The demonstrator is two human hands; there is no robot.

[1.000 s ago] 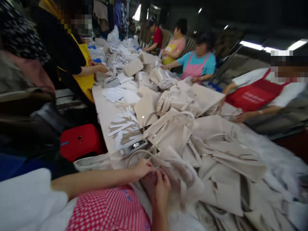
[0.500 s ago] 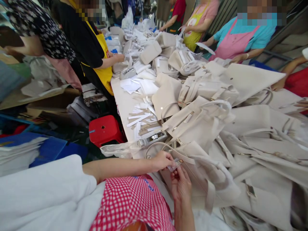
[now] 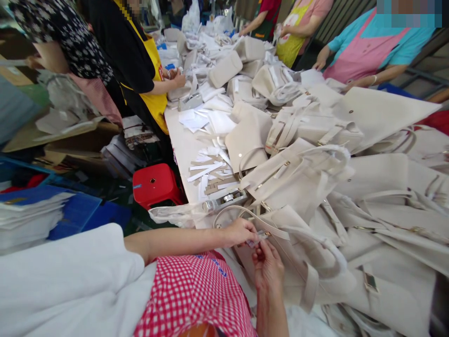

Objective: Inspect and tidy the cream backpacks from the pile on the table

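Both my hands meet at the metal clasp of a cream bag (image 3: 291, 262) near the table's front edge. My left hand (image 3: 242, 232) pinches a small piece of clear plastic (image 3: 255, 240) beside the clasp. The fingertips of my right hand (image 3: 269, 262) are closed on the same plastic, just below the clasp. A thin strap (image 3: 242, 208) of the bag arches above my hands. Just beyond lies a grey tape dispenser (image 3: 226, 200).
More cream bags (image 3: 379, 178) are heaped to the right and at the back. Paper strips (image 3: 206, 171) lie on the table (image 3: 177, 135). A red stool (image 3: 156, 185) stands at the left. Several people in aprons work around the table.
The whole view has shifted slightly, while my hands stay at the clasp. At the right, the person in the pink apron has lowered a white piece onto the pile.
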